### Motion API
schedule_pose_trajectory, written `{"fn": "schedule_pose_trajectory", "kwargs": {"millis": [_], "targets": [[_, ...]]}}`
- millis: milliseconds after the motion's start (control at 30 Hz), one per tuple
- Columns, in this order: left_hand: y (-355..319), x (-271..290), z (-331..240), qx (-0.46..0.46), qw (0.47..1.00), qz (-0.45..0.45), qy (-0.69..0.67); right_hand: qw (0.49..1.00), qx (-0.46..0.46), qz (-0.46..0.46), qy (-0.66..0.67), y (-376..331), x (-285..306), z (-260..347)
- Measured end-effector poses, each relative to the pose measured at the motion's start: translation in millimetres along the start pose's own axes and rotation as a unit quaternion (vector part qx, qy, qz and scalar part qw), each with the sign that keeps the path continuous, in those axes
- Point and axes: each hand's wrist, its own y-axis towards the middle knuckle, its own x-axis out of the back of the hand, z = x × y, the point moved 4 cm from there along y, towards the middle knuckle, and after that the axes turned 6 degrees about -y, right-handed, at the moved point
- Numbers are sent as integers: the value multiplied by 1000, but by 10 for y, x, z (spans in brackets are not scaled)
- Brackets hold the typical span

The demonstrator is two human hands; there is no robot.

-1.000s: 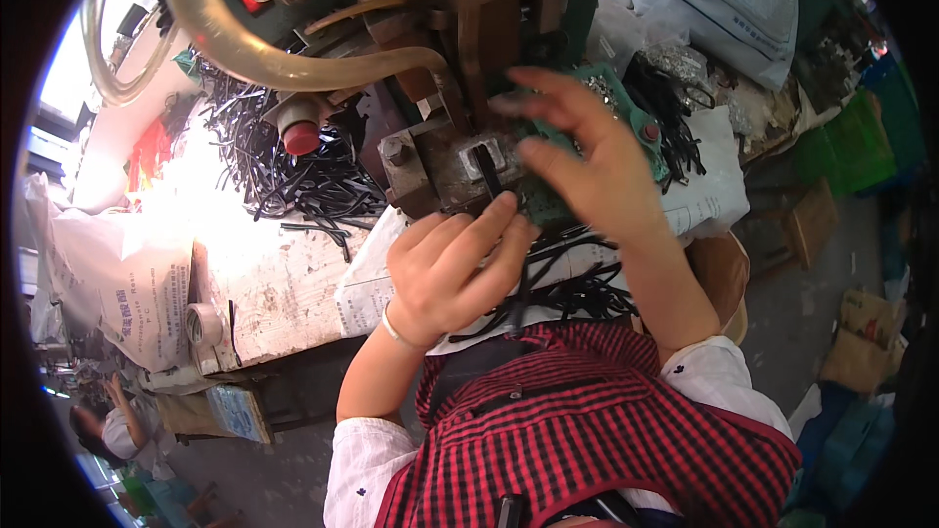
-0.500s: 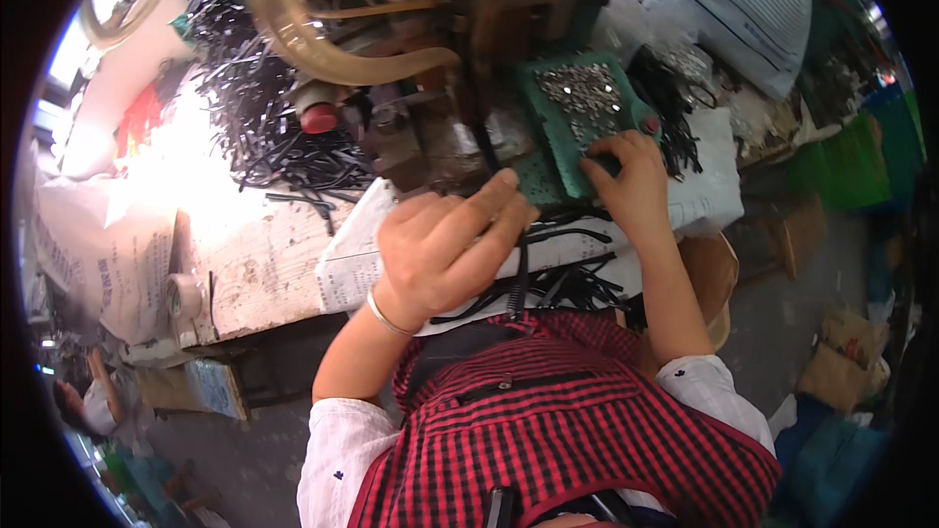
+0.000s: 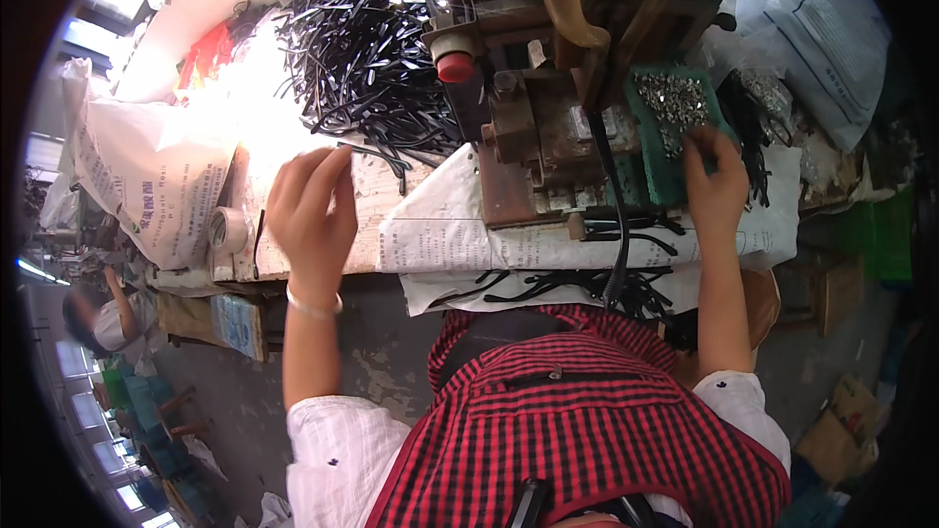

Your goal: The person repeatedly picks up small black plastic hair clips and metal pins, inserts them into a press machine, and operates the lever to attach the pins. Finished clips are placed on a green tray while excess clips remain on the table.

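Observation:
My left hand [image 3: 313,205] is raised over the bench at the left, just short of a large pile of thin black strips that look like spectacle temples [image 3: 377,68]. Its fingers are drawn together, and whatever they pinch is hidden. At the right, my right hand [image 3: 720,181] has thumb and forefinger bent together at the edge of the small shiny metal parts [image 3: 673,103] in a green tray [image 3: 663,176]. Any part between its fingertips is too small to make out. Between my hands stands a metal bench machine [image 3: 558,132] with a red button [image 3: 455,66].
A black cable [image 3: 618,225] hangs down the machine's front. More black temples [image 3: 597,286] lie on printed white sheeting [image 3: 440,240] along the near edge. At the left are a tape roll [image 3: 229,231] and a printed sack [image 3: 161,171]. A white bag [image 3: 822,39] stands at the far right.
My left hand has swung from the machine's front leftward to beside the black pile. The right hand stays at the metal parts. My view has shifted left, so the machine appears further right.

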Motion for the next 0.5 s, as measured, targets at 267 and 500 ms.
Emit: {"fn": "schedule_pose_trajectory", "kwargs": {"millis": [267,500], "targets": [[-805,-1116,1240,-14,982,180,51,986,121,-68,-91,-45,-22,-98],[-736,-990,852,114,993,35,6,986,8,-108,-123,-518,564,-447]]}}
